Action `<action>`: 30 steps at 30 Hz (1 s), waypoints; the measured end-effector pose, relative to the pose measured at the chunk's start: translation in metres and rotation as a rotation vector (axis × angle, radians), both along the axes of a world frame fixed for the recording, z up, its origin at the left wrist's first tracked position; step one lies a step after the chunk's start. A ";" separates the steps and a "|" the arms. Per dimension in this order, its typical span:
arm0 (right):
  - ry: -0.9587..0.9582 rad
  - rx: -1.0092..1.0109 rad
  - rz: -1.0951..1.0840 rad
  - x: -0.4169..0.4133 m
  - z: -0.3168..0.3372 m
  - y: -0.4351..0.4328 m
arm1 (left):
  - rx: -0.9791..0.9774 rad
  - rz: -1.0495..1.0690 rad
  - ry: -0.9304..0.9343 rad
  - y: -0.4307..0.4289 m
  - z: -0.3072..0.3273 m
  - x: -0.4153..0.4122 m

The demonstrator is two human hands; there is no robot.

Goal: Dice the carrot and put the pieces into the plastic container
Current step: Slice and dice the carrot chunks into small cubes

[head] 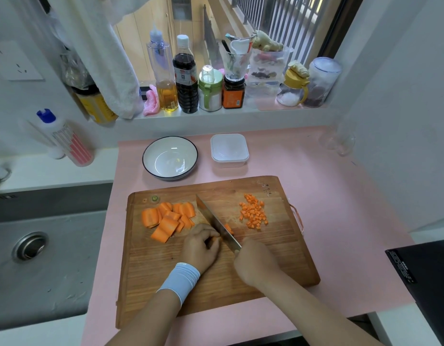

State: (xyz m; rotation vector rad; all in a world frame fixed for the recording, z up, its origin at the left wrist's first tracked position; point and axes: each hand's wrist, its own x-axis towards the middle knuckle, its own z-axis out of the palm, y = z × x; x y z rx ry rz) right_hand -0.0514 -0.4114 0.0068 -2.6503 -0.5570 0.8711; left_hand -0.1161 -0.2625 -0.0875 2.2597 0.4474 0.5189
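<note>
Head view, looking down: a pink counter mat [328, 196] fills the middle of the frame, with a grey sink [53, 258] along the left edge. A wooden cutting board [266, 245] lies on the mat at centre and takes up most of the lower middle.

Both forearms come up from the bottom edge onto the board. The left hand [201, 248], with a pale wristband [181, 278] below it, sits just left of centre, its fingers curled down onto a carrot strip [229, 228] and pinning it to the wood. The right hand [256, 260], just right of centre, is wrapped around the knife's handle, which it hides.

Above the board, a white bowl [151, 148] with a dark rim stands on the mat. The plastic container [229, 149] is beside it to the right, apart from the board's far edge.

The knife [213, 218] runs diagonally from the right hand up and left, its blade against the left fingertips and across the strip. Thick carrot slabs [166, 218] are heaped on the board's upper left. A loose pile of diced carrot [253, 213] lies on its upper right, well apart from the container.
</note>
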 end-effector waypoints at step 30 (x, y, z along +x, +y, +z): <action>-0.029 -0.012 0.024 -0.012 0.009 -0.006 | 0.160 -0.127 0.157 0.006 0.005 0.004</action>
